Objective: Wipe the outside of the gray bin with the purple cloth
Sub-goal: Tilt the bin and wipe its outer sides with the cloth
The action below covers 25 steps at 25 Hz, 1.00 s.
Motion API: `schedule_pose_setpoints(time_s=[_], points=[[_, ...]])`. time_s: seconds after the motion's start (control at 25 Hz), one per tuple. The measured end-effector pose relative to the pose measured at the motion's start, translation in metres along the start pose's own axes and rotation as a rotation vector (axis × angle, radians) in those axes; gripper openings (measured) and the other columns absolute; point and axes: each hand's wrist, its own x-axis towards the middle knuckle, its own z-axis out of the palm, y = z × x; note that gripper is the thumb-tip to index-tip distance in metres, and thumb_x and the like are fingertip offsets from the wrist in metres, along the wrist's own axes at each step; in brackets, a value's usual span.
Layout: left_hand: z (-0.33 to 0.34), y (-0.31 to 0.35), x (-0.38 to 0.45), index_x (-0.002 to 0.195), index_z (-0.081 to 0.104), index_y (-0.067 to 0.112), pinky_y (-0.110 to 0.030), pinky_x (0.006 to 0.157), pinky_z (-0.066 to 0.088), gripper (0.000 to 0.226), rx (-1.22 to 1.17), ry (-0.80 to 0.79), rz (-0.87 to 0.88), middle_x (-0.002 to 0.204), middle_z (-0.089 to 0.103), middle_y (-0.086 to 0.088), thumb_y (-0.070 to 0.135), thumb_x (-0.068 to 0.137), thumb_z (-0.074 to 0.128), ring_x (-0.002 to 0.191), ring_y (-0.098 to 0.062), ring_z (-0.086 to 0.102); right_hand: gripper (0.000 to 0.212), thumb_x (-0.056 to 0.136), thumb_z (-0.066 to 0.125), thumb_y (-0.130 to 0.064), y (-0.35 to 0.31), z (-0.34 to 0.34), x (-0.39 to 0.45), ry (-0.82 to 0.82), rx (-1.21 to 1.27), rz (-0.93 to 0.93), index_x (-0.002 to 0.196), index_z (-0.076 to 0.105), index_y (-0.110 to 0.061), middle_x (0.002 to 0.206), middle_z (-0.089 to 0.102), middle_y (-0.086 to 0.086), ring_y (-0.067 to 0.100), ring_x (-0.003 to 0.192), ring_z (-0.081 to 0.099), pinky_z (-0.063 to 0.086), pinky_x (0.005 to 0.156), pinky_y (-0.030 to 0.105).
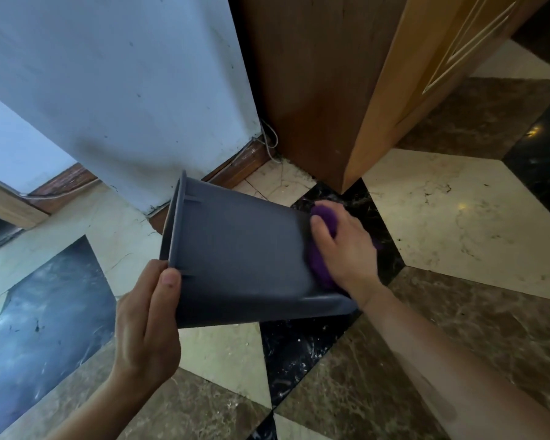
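The gray bin (245, 249) is held on its side above the floor, its rimmed mouth facing left and its base to the right. My left hand (146, 325) grips the rim at the lower left, thumb over the edge. My right hand (346, 246) presses the bunched purple cloth (319, 265) against the bin's outer wall near the base. Most of the cloth is hidden under my fingers. The inside of the bin is out of sight.
Patterned marble floor tiles (458, 211) lie below. A white wall corner (124, 90) with a brown baseboard stands just behind the bin. A wooden cabinet or door frame (331, 90) rises at the back right, with a thin cable (272, 141) at its foot.
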Motion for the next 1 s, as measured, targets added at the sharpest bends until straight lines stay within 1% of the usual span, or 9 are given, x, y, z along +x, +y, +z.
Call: schedule_pose_setpoints(time_s=[0.12,0.24,0.32,0.44,0.52,0.6,0.76,0.88,1.0], points=[[-0.013,-0.003,-0.004,0.075,0.049,0.039,-0.034,0.056,0.04,0.02,-0.077,-0.097,-0.16,0.071,0.059,0.007,0.035,0.084,0.032,0.06,-0.013,0.05,0.03,0.096,0.042,-0.05,0.028,-0.004,0.0,0.02,0.096,0.08,0.121,0.053,-0.037,0.103,0.061,-0.005,0.024,0.102,0.061,0.046,0.086,0.037],[-0.039,0.021,0.005,0.099,0.053,0.056,-0.041,0.068,0.047,0.039,-0.182,-0.257,-0.365,0.088,0.072,0.013,0.028,0.077,0.038,0.077,-0.022,0.065,0.027,0.098,0.048,-0.042,0.041,-0.005,-0.012,0.055,0.168,0.094,0.122,0.056,-0.032,0.099,0.066,-0.004,0.024,0.097,0.065,0.048,0.084,0.034],[-0.049,0.032,0.035,0.096,0.061,0.04,-0.036,0.065,0.044,0.021,-0.203,-0.246,-0.487,0.074,0.072,0.008,0.043,0.089,0.041,0.071,-0.022,0.064,0.027,0.097,0.052,-0.039,0.042,-0.005,-0.022,0.064,0.123,0.016,0.123,0.056,-0.03,0.099,0.065,-0.004,0.021,0.093,0.064,0.048,0.083,0.035],[-0.049,0.028,0.095,0.092,0.061,0.015,-0.033,0.069,0.047,0.05,-0.294,-0.219,-0.851,0.077,0.063,-0.005,0.063,0.083,0.048,0.075,-0.025,0.059,0.034,0.094,0.051,-0.043,0.041,0.002,-0.036,0.06,0.109,-0.089,0.125,0.055,-0.03,0.103,0.066,-0.004,0.016,0.091,0.061,0.046,0.081,0.032],[-0.038,0.011,0.113,0.115,0.06,0.009,-0.033,0.081,0.043,0.043,-0.197,-0.214,-0.77,0.106,0.062,-0.012,0.044,0.093,0.049,0.098,-0.029,0.058,0.036,0.092,0.05,-0.046,0.037,0.006,-0.041,0.058,0.114,-0.096,0.125,0.055,-0.031,0.105,0.065,-0.008,0.012,0.092,0.06,0.044,0.08,0.029],[-0.018,0.006,0.125,0.117,0.056,0.004,-0.031,0.081,0.035,0.03,0.104,-0.091,-0.651,0.119,0.055,-0.016,0.022,0.098,0.041,0.106,-0.031,0.052,0.023,0.096,0.053,-0.04,0.03,0.007,-0.047,0.079,0.289,-0.008,0.119,0.057,-0.035,0.104,0.065,-0.012,0.009,0.094,0.061,0.047,0.083,0.03],[-0.014,0.024,0.106,0.078,0.056,0.002,-0.034,0.061,0.032,0.038,0.333,-0.094,-0.339,0.083,0.057,-0.014,0.028,0.099,0.037,0.071,-0.026,0.05,0.008,0.097,0.054,-0.041,0.026,0.005,-0.052,0.163,0.664,0.359,0.1,0.06,-0.043,0.105,0.066,-0.006,0.015,0.096,0.063,0.052,0.088,0.039],[-0.021,0.021,0.073,0.08,0.055,0.004,-0.035,0.058,0.033,0.043,0.324,-0.206,-0.103,0.071,0.055,-0.01,0.035,0.102,0.035,0.065,-0.023,0.049,0.015,0.093,0.054,-0.048,0.027,0.013,-0.057,0.1,0.7,0.453,0.105,0.063,-0.042,0.107,0.066,-0.003,0.023,0.1,0.064,0.053,0.095,0.051],[-0.022,0.017,0.041,0.076,0.048,0.015,-0.03,0.056,0.034,0.034,0.229,-0.279,-0.069,0.066,0.051,-0.003,0.032,0.103,0.035,0.06,-0.017,0.046,0.023,0.097,0.053,-0.043,0.025,0.022,-0.067,0.014,0.684,0.447,0.118,0.059,-0.035,0.108,0.061,-0.006,0.021,0.1,0.06,0.053,0.092,0.048]])
